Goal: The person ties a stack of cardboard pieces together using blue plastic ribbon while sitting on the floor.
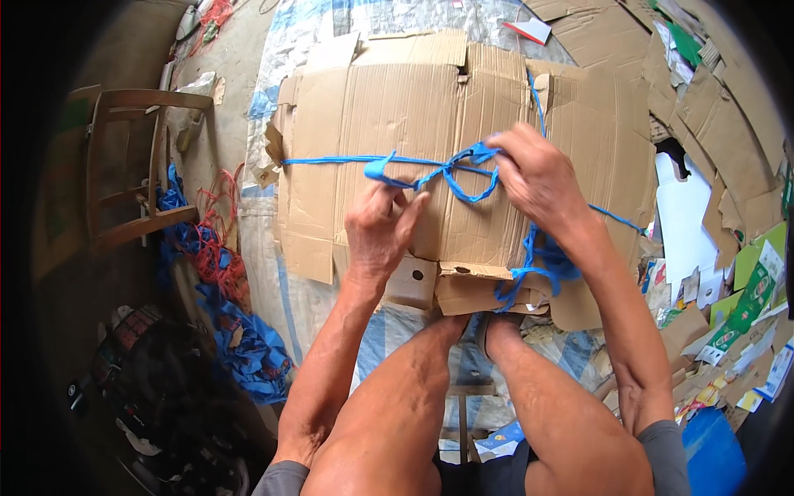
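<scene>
A stack of flattened brown cardboard (397,107) lies in front of me, with blue plastic strapping (331,159) drawn across it from left to right. Another blue strand runs up and down on its right part. Around the middle the strapping forms a knot with an open loop (473,198). My left hand (382,223) pinches a blue end just left of the knot, thumb against fingers. On the knot's right side my right hand (538,174) is closed on the blue strapping, its fingertips slightly blurred. Loose blue strapping (529,273) hangs at the stack's near edge, below my right wrist.
A wooden frame (153,223) stands at the left, near tangled red string (219,219) and a heap of blue strapping (244,339). Loose cardboard and cartons (744,306) pile up on the right. A white-and-blue striped tarp (285,66) lies beneath the stack.
</scene>
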A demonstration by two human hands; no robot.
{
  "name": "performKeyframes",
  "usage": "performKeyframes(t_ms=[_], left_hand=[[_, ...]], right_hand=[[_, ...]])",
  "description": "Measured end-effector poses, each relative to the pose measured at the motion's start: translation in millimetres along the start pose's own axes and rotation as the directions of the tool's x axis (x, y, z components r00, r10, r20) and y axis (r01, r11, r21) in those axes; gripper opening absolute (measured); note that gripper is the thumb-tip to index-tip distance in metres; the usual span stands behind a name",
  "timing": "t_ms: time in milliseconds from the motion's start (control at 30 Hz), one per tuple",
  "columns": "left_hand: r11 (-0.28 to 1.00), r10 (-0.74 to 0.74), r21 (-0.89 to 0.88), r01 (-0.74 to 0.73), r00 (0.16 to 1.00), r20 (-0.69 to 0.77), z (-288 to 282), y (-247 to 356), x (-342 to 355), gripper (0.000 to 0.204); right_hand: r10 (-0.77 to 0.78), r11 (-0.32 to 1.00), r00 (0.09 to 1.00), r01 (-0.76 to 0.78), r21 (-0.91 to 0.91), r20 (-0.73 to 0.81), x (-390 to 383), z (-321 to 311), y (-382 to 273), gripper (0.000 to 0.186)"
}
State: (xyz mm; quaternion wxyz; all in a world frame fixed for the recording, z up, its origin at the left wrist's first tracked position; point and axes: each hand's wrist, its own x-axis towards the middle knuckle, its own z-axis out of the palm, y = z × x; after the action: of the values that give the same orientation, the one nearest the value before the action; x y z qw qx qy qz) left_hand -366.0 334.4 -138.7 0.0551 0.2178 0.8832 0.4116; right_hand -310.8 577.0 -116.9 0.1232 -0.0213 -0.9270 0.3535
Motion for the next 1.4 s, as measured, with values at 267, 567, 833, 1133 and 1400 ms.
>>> performKeyframes(t_ms=[267,567,833,1133,1400], left_hand=[[0.967,-0.243,-0.092,0.239,0.969,-0.038,-51.4,-9.7,-104.1,0.014],[0.799,-0.434,-0.288,0.528,0.837,0.333,-48.6,2.5,-227.6,0.019],[0.802,-0.375,-0.277,0.529,0.807,0.456,-55.4,42.8,-252.6,0.019],[0.832,-0.207,-0.323,0.451,0.793,0.574,-39.0,106.7,-247.9,0.020],[0.844,-0.121,-0.339,0.415,0.764,0.634,-16.4,139.4,-255.2,0.020]], right_hand=[[0.414,0.898,0.907,-0.393,0.197,-0.076,-153.4,-47.1,-19.3,0.008],[0.632,0.750,0.757,-0.651,0.116,0.163,-389.5,-68.7,2.8,0.013],[0.702,0.474,0.677,-0.676,0.564,0.222,-349.8,-96.5,-76.4,0.016],[0.669,0.267,0.728,-0.424,0.865,0.150,-297.8,-160.3,-164.3,0.021],[0.644,0.307,0.741,-0.475,0.824,0.187,-324.2,-132.7,-137.4,0.022]])
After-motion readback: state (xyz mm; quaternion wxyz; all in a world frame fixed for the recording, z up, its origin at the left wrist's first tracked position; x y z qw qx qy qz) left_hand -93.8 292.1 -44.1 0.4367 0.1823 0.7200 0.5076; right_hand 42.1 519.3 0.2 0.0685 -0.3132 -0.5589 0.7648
